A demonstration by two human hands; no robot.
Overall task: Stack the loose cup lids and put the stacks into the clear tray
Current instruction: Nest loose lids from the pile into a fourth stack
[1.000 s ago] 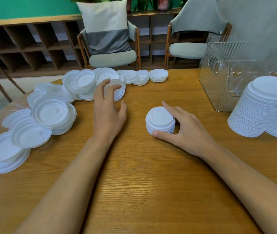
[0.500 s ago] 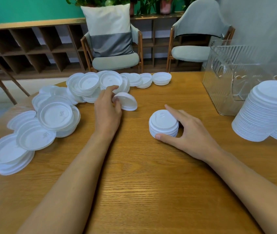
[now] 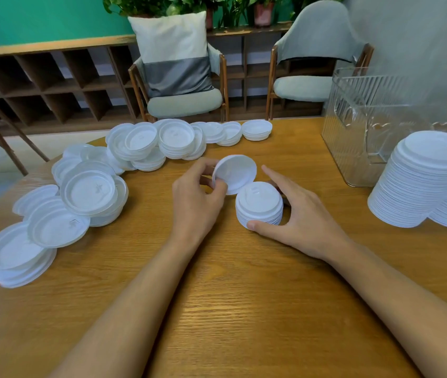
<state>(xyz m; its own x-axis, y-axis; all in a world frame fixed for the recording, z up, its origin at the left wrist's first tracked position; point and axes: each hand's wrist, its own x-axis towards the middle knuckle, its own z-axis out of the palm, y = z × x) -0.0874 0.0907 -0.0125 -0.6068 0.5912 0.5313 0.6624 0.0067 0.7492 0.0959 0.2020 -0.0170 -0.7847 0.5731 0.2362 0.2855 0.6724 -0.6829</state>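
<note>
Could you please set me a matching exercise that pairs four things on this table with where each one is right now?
Things:
1. single lid
2. short stack
3. tall stack
4. clear tray

Places:
A. far right part of the table, behind the tall stack
B. tilted, pinched by the left hand
C. on the table, gripped by the right hand
D. at the table's right edge, no hand on it

Pairs: 1-B, 2-C, 3-D, 4-A.
</note>
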